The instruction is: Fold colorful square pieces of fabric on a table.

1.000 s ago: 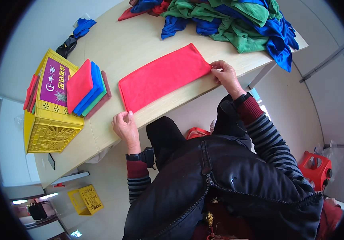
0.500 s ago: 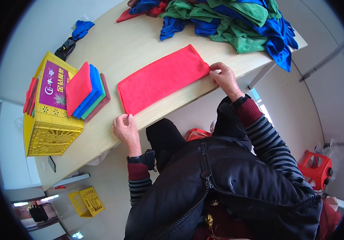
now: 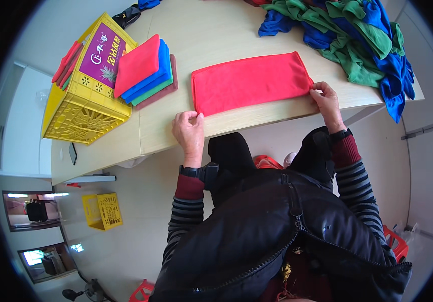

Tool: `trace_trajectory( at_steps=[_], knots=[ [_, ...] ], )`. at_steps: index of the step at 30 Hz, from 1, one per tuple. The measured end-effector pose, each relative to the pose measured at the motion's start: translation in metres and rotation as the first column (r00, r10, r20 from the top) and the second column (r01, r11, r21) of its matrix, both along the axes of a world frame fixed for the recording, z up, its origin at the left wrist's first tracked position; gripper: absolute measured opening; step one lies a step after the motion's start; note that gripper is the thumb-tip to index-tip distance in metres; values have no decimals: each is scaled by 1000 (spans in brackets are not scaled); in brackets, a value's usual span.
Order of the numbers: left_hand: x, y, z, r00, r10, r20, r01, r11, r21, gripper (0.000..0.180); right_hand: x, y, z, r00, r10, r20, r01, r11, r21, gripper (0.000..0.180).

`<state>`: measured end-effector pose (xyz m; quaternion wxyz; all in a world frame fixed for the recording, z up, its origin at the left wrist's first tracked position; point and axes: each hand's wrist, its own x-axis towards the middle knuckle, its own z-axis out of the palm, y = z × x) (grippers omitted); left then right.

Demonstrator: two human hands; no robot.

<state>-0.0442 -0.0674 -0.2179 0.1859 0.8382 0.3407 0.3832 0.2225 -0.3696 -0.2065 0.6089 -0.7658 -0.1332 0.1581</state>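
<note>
A red cloth [image 3: 249, 81] lies flat on the pale wooden table [image 3: 216, 30], folded into a long rectangle. My left hand [image 3: 188, 132] pinches its near left corner at the table's front edge. My right hand [image 3: 326, 98] pinches the near right corner. Both hands rest on the tabletop with fingers closed on the fabric.
A stack of folded cloths [image 3: 146, 70], red on top of blue, green and maroon, leans on a yellow plastic crate [image 3: 83, 100] at the left. A heap of loose blue and green cloths [image 3: 357, 40] lies at the back right. A second yellow crate [image 3: 101, 211] stands on the floor.
My left hand has moved from the bare table edge to the cloth's near left corner and taken hold of it. My right hand stays on the right corner.
</note>
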Motion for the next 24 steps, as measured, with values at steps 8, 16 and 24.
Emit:
trace_trajectory(
  at_steps=[8, 16, 24],
  knots=[
    [3, 5, -2, 995, -35, -91, 34, 999, -12, 14, 2, -8, -2, 1000, 21, -8, -20, 993, 117, 9],
    [-1, 20, -12, 997, -75, 6, 74, 983, -170, 10, 3, -12, 1, 994, 69, -88, -54, 985, 164, 7],
    [-2, 18, -13, 996, -86, 5, 86, 994, -61, 12, 2, -15, 4, 990, 54, -131, -33, 987, 160, 5]
  ],
)
